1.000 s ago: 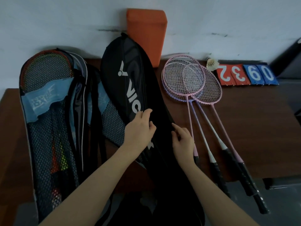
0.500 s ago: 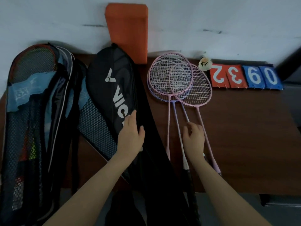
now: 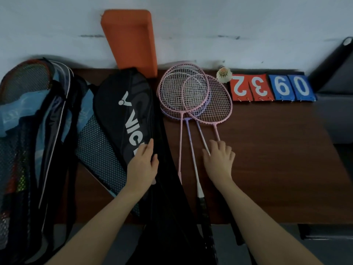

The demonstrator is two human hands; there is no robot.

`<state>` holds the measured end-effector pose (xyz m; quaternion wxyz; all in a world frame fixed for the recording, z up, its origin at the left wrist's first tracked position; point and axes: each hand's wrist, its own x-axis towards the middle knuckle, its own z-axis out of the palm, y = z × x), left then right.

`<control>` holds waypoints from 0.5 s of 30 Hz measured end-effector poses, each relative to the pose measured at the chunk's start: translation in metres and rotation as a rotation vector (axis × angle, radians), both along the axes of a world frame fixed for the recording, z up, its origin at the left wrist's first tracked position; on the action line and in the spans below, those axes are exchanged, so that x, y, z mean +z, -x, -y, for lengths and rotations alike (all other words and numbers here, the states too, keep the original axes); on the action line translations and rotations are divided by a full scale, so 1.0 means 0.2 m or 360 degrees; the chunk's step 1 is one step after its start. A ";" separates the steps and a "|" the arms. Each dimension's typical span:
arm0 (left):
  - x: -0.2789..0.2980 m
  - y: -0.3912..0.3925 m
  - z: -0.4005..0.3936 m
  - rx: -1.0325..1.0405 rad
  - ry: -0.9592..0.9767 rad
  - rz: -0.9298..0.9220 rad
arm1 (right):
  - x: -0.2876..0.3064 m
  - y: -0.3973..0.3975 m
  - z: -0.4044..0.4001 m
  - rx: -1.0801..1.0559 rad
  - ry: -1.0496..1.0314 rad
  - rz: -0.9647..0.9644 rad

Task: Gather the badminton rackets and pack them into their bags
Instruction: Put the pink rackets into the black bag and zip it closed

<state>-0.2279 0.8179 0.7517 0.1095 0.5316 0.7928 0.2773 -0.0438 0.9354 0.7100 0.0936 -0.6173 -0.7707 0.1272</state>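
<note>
Several pink and lilac rackets [image 3: 193,96] lie with heads overlapping on the brown table [image 3: 271,153], handles pointing towards me over the front edge. My right hand [image 3: 219,161] lies on their shafts, its fingers curled down over the two right-hand shafts. A black racket bag [image 3: 122,104] with white lettering lies to their left. My left hand [image 3: 143,165] rests on it with straight fingers, thumb at its right edge. Further left lies a blue and black mesh bag [image 3: 38,134] with a red-framed racket [image 3: 24,75] inside.
An orange block [image 3: 129,39] leans on the white wall behind the black bag. A shuttlecock [image 3: 223,74] and red and blue score cards [image 3: 271,87] sit at the table's back right. A dark seat [image 3: 336,96] stands at the right.
My right hand has left the black bag, moved right onto the racket shafts and then slid a little up them. My left hand has stayed on the black bag.
</note>
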 end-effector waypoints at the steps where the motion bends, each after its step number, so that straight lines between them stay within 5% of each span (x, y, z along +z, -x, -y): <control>1: 0.00 0.01 0.01 -0.0005 -0.0002 -0.0007 | 0.00 0.06 0.02 0.0070 0.0002 -0.0067; 9: -0.01 0.12 0.09 -0.0069 0.0029 -0.0047 | -0.03 0.34 0.15 0.0257 0.0197 -0.0161; 15: 0.01 0.12 0.07 0.0024 -0.0036 0.0179 | 0.00 0.33 0.19 0.0201 -0.0015 -0.0479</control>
